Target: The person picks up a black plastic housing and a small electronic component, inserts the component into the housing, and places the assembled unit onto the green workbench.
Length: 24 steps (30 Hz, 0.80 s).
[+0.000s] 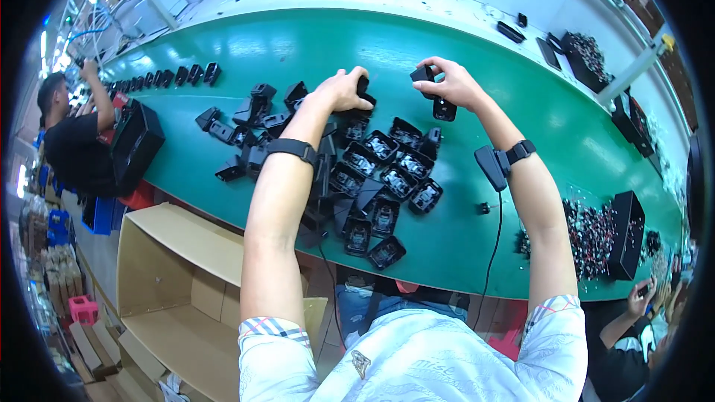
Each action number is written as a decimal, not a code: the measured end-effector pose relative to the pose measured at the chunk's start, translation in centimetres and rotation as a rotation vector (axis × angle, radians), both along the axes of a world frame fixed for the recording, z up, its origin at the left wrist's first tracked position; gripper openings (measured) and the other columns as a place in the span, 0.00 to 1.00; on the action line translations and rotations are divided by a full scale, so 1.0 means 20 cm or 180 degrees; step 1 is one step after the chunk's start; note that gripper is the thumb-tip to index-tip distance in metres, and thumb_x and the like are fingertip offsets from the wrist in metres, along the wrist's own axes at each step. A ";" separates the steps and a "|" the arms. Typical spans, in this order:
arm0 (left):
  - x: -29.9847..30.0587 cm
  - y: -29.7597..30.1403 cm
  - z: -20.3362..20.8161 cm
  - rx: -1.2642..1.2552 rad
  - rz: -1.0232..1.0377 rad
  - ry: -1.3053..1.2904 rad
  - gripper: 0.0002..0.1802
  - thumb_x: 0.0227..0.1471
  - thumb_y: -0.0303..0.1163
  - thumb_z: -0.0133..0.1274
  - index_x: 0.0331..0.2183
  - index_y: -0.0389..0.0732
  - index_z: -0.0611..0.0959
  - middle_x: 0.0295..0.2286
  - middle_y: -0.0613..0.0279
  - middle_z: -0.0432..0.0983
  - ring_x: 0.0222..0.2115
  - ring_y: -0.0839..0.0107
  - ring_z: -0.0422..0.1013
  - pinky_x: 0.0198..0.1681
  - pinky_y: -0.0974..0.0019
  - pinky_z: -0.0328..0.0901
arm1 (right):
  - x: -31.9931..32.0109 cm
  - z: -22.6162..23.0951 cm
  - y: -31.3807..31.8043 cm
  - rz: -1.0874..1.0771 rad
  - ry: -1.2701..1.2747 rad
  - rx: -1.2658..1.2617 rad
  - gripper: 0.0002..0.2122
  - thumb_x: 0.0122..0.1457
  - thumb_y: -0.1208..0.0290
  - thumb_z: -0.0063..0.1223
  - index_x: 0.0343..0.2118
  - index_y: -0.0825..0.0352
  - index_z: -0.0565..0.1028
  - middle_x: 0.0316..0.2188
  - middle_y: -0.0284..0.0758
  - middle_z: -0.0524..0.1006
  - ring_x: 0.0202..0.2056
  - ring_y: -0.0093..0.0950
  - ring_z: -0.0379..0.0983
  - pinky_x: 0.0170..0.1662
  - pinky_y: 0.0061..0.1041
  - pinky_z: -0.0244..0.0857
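Above the far side of the green table, my right hand is closed around a black plastic housing, whose open, boxy end sticks out to the left of the fingers. My left hand curls its thumb and fingers about another black plastic housing at the back of the pile; the palm hides most of that piece. Below and between my arms lies a heap of similar black housings. Some face up with metallic-looking parts inside, and others are turned over. Wrist straps with small devices circle both forearms.
On the right stand a heap of small loose parts and a black bin. A row of black pieces runs along the far left, near a co-worker. An open cardboard box sits below the table's front edge. Cables hang from both straps.
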<state>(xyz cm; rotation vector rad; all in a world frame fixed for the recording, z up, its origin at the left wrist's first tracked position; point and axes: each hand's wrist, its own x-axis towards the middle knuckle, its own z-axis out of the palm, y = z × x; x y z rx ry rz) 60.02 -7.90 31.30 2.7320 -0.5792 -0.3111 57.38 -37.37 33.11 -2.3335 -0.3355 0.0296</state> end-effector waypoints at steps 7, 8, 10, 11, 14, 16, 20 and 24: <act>-0.01 -0.05 -0.02 -0.0066 -0.0209 0.0069 0.40 0.46 0.49 0.70 0.58 0.54 0.73 0.52 0.42 0.72 0.55 0.44 0.69 0.60 0.50 0.65 | -0.06 -0.25 -0.45 -0.0329 -0.0315 -0.0161 0.28 0.53 0.53 0.71 0.54 0.60 0.77 0.40 0.36 0.80 0.37 0.26 0.76 0.42 0.28 0.73; -0.01 -0.04 -0.02 -0.0076 -0.0205 0.0038 0.39 0.46 0.49 0.70 0.58 0.54 0.73 0.53 0.42 0.72 0.55 0.45 0.69 0.60 0.50 0.65 | -0.07 -0.25 -0.48 -0.0362 -0.0321 -0.0166 0.28 0.53 0.53 0.71 0.54 0.60 0.77 0.40 0.36 0.80 0.37 0.26 0.76 0.42 0.28 0.73; 0.00 0.00 -0.03 -0.0203 -0.0284 0.0112 0.39 0.47 0.49 0.70 0.58 0.53 0.73 0.53 0.42 0.72 0.55 0.45 0.69 0.60 0.51 0.65 | -0.10 -0.27 -0.54 -0.0414 -0.0289 0.0154 0.27 0.54 0.55 0.71 0.54 0.60 0.77 0.40 0.35 0.80 0.36 0.25 0.75 0.43 0.28 0.73; 0.00 0.01 -0.02 -0.0232 -0.0223 0.0140 0.38 0.47 0.49 0.70 0.57 0.53 0.74 0.53 0.43 0.72 0.55 0.46 0.69 0.59 0.51 0.65 | -0.11 -0.27 -0.57 -0.0454 -0.0278 0.0159 0.27 0.54 0.55 0.71 0.54 0.60 0.77 0.40 0.35 0.80 0.36 0.25 0.75 0.43 0.28 0.73; 0.01 0.02 -0.02 -0.0467 -0.0227 0.0208 0.35 0.46 0.44 0.71 0.54 0.49 0.76 0.49 0.46 0.76 0.52 0.49 0.72 0.58 0.53 0.65 | -0.12 -0.25 -0.70 -0.0457 -0.0229 0.0007 0.26 0.54 0.55 0.70 0.54 0.60 0.77 0.40 0.35 0.80 0.37 0.24 0.76 0.43 0.28 0.73; 0.03 0.03 -0.03 -0.0511 -0.0278 0.0192 0.35 0.45 0.44 0.71 0.54 0.48 0.77 0.49 0.47 0.77 0.52 0.51 0.72 0.58 0.54 0.65 | -0.13 -0.26 -0.72 -0.0509 -0.0303 0.0163 0.28 0.52 0.54 0.73 0.55 0.60 0.77 0.40 0.38 0.81 0.37 0.27 0.78 0.43 0.29 0.75; 0.04 0.03 -0.05 -0.0673 -0.0148 0.0182 0.36 0.44 0.44 0.72 0.54 0.48 0.76 0.49 0.50 0.77 0.51 0.55 0.72 0.58 0.56 0.65 | -0.15 -0.21 -0.71 -0.0811 -0.0600 0.0935 0.26 0.54 0.57 0.72 0.54 0.63 0.77 0.41 0.37 0.81 0.36 0.25 0.79 0.40 0.26 0.75; 0.00 0.10 -0.06 -0.0951 0.0034 0.0334 0.39 0.43 0.45 0.74 0.55 0.48 0.77 0.53 0.48 0.75 0.57 0.52 0.69 0.61 0.53 0.63 | -0.35 -0.04 -0.53 -0.0538 -0.0719 0.1042 0.22 0.57 0.60 0.68 0.52 0.64 0.77 0.40 0.36 0.82 0.35 0.23 0.79 0.39 0.24 0.74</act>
